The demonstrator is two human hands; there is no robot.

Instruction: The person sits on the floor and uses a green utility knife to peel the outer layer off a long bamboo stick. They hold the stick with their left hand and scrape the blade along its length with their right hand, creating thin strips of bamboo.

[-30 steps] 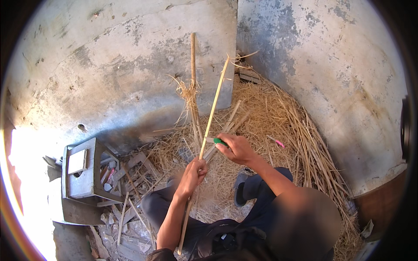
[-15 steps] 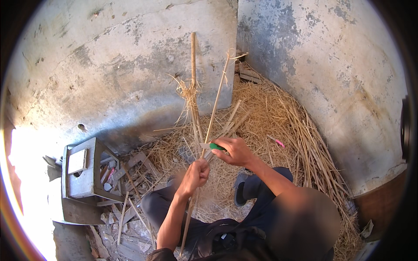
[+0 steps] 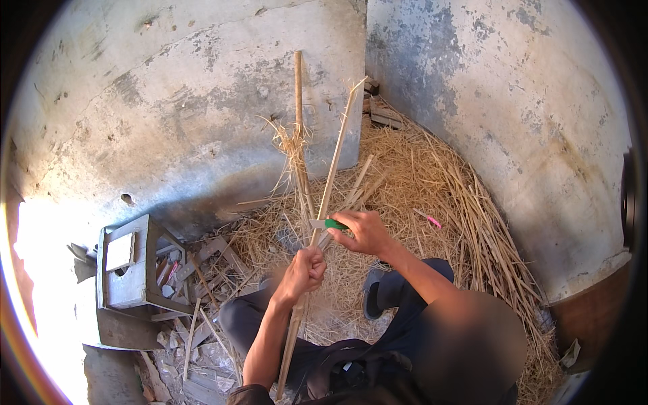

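My left hand point(image 3: 305, 272) is closed round a long pale bamboo strip point(image 3: 335, 155), which slants from beside my lap up to a frayed tip near the wall corner. Just above that fist, my right hand point(image 3: 361, 231) grips a knife point(image 3: 335, 225) by its green handle. The short, flat blade points left and lies across the strip; whether its edge bites in cannot be made out. Behind the strip stands an upright pole point(image 3: 299, 91) with a tuft of curled shavings point(image 3: 291, 146) around its middle.
Straw-like shavings point(image 3: 405, 162) cover the floor, with many thin strips point(image 3: 496, 243) piled along the right wall. A pink-handled tool point(image 3: 433, 222) lies among them. To the left, a worn wooden stool point(image 3: 142, 270) rests on its side beside wood scraps point(image 3: 202, 344).
The strip now shows a broader face, and the curl at its far tip no longer shows. Both hands and the knife stay nearly in place.
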